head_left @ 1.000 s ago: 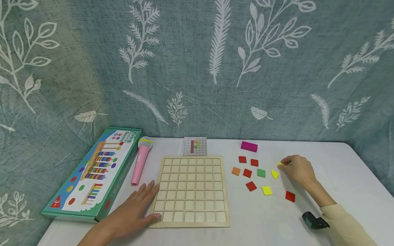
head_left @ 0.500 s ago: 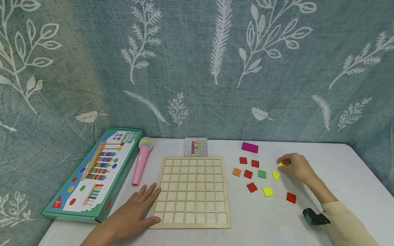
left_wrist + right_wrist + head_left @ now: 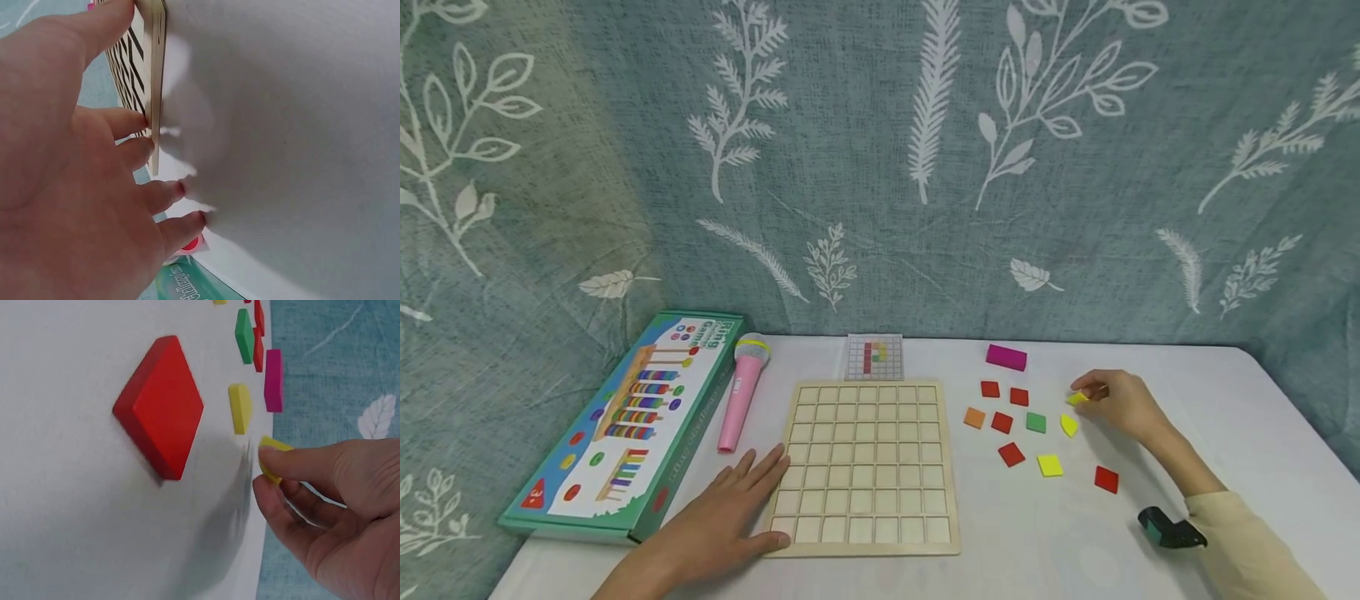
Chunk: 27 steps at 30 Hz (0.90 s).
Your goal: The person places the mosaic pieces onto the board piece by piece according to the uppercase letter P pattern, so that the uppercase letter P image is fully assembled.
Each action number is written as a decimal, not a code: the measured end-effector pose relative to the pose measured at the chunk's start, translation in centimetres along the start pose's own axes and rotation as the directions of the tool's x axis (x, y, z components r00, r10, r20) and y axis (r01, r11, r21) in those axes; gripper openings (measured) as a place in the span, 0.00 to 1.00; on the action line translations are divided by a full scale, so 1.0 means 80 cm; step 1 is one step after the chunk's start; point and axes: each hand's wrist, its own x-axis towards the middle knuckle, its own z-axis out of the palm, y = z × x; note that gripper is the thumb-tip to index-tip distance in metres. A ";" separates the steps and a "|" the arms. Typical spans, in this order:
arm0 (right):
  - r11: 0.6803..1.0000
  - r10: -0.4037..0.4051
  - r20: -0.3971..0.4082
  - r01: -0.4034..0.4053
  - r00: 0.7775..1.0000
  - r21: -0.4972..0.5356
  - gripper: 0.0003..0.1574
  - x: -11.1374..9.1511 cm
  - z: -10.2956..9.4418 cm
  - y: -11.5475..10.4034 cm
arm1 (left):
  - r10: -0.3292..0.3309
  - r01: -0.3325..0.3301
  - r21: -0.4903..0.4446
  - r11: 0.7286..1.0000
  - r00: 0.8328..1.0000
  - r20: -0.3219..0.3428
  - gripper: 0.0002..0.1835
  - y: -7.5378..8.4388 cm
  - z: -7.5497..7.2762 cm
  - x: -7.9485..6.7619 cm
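Note:
My right hand pinches a small yellow tile between thumb and fingers, over the table's right half; the right wrist view shows this yellow tile tilted between the fingertips. Just below it lies a yellow quarter-round tile. My left hand lies spread at the left edge of a wooden grid board, thumb and fingertips on its frame. In the left wrist view, the left hand has its fingers straight, some against the side of the board.
Several red tiles, an orange tile, a green tile and a yellow square lie right of the board. A purple block and a pattern card sit behind. A pink microphone and game box stand left.
My right hand has shifted slightly left and up, turning the yellow tile between its fingers so more of it shows. The left hand stays on the board's edge.

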 end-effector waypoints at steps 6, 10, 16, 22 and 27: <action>0.995 -0.102 -0.047 0.103 0.994 0.014 0.14 0.002 -0.001 -0.009 | -0.006 0.006 -0.012 1.000 1.000 0.029 0.52 0.001 -0.003 0.000; 0.987 -0.154 -0.054 0.155 0.987 0.033 0.15 0.004 -0.002 -0.018 | -0.019 0.020 -0.016 1.000 0.999 0.046 0.52 0.002 -0.003 0.001; 0.973 -0.214 -0.063 0.219 0.975 0.075 0.14 0.006 -0.002 -0.032 | -0.021 0.022 -0.013 1.000 0.999 0.042 0.52 0.002 -0.003 0.000; 0.959 -0.246 -0.058 0.252 0.968 0.130 0.16 0.014 0.005 -0.045 | -0.018 0.018 0.002 1.000 0.999 0.034 0.52 0.003 -0.002 -0.001; 0.959 -0.244 -0.058 0.249 0.968 0.138 0.19 0.020 0.014 -0.061 | -0.020 0.020 -0.004 1.000 0.999 0.035 0.52 0.003 -0.002 0.000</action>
